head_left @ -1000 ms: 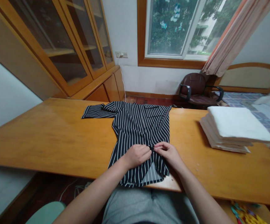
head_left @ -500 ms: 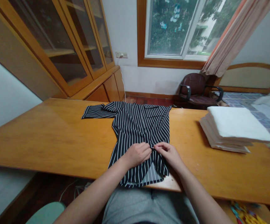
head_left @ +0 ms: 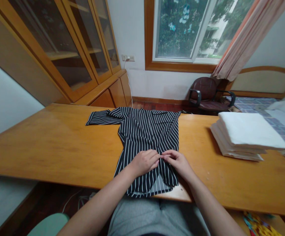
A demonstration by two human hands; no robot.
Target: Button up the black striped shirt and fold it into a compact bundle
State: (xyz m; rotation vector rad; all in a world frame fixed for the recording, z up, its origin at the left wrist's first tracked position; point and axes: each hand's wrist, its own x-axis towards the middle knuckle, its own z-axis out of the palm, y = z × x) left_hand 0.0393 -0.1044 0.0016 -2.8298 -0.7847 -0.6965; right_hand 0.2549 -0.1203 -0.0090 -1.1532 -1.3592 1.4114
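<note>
A black shirt with white stripes [head_left: 142,127] lies spread on the wooden table [head_left: 83,150], one sleeve out to the left and its lower hem at the near edge. Low on its front, my left hand [head_left: 147,161] is closed on the front edge of the cloth. My right hand [head_left: 175,160] pinches the same front edge, its fingertips meeting those of the left. Whatever small part lies between the fingertips is hidden. Below the hands the two front panels part, showing the paler inner side of the fabric.
A stack of folded white cloths [head_left: 251,131] stands on the table's right side. Beyond the table are a brown armchair [head_left: 206,95] and a glass-doored cabinet [head_left: 83,49]. A pale green stool [head_left: 50,224] is at lower left.
My fingertips have shifted slightly and drawn closer together at the shirt's front edge. The shirt and everything around it stay in place.
</note>
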